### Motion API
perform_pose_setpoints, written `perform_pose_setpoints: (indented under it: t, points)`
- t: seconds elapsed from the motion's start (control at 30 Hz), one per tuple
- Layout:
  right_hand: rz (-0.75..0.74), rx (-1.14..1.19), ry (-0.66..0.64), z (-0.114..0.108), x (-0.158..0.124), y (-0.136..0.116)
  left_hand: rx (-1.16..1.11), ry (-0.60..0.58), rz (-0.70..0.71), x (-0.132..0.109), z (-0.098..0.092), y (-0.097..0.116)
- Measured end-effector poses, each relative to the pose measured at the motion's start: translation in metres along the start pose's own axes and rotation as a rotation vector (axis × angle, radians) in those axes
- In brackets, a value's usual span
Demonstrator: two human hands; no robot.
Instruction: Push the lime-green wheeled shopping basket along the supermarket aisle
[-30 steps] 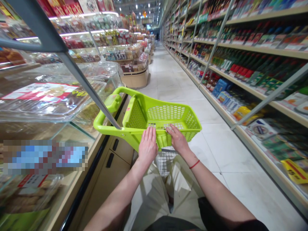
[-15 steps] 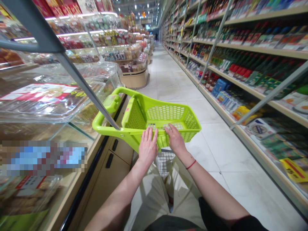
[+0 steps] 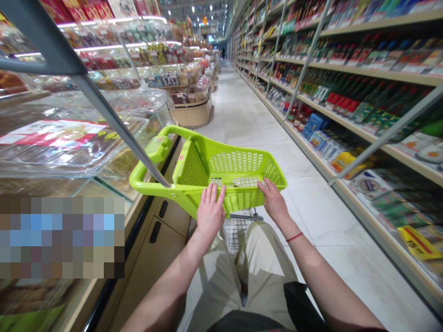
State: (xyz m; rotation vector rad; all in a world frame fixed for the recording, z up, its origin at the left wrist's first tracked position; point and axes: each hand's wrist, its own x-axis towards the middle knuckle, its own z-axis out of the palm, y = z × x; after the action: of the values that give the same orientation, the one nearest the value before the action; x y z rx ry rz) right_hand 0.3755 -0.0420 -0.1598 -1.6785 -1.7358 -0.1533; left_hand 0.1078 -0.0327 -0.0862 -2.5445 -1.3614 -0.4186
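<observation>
A lime-green plastic shopping basket (image 3: 238, 161) sits on a wire cart frame in front of me, turned sideways, its handle (image 3: 152, 152) pointing left toward the display counter. My left hand (image 3: 210, 213) rests flat on the basket's near rim, fingers stretched out. At the near right corner of the rim, my right hand (image 3: 274, 201) curls its fingers over the edge; a red string circles that wrist. The basket holds nothing that I can see.
A glass deli counter (image 3: 79, 147) with wrapped food trays runs along the left, a grey slanted post (image 3: 114, 115) in front of it. Long shelves of bottles and packets (image 3: 346, 101) line the right. A tiled aisle (image 3: 242, 115) stretches ahead between them.
My right hand has slid right along the rim to the basket's corner. The basket has shifted slightly left, and my right knee has come forward.
</observation>
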Motion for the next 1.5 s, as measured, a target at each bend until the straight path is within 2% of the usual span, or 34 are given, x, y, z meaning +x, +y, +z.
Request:
perform_pose_setpoints:
  t: [0.13, 0.23, 0.43, 0.57, 0.77, 1.17, 1.23, 1.33, 1.5]
  points:
    - [0.087, -0.018, 0.023, -0.008, -0.001, 0.013, 0.01, -0.008, -0.01, 0.0, 0.002, 0.001]
    - [0.101, -0.021, 0.032, -0.004, 0.003, 0.005, 0.014, 0.0, 0.012, 0.003, 0.006, 0.007]
    - [-0.05, 0.033, -0.038, 0.015, 0.016, -0.033, -0.04, -0.033, 0.141, 0.024, 0.015, 0.028]
    - [-0.122, 0.014, -0.02, 0.019, 0.017, -0.038, -0.073, -0.092, 0.213, 0.041, 0.02, 0.046]
    - [-0.153, 0.023, 0.011, 0.012, 0.007, -0.021, -0.051, -0.137, 0.259, 0.045, 0.033, 0.055]
    - [0.146, -0.028, 0.063, -0.018, -0.005, 0.039, -0.109, -0.106, 0.258, 0.04, 0.034, 0.053]
    - [0.187, -0.048, 0.073, -0.018, -0.004, 0.035, -0.113, -0.104, 0.255, 0.039, 0.034, 0.054]
    - [0.177, -0.058, 0.059, -0.01, 0.002, 0.012, -0.112, -0.119, 0.245, 0.039, 0.031, 0.055]
    - [-0.055, 0.017, -0.036, 0.005, 0.012, -0.032, -0.106, -0.144, 0.241, 0.041, 0.026, 0.057]
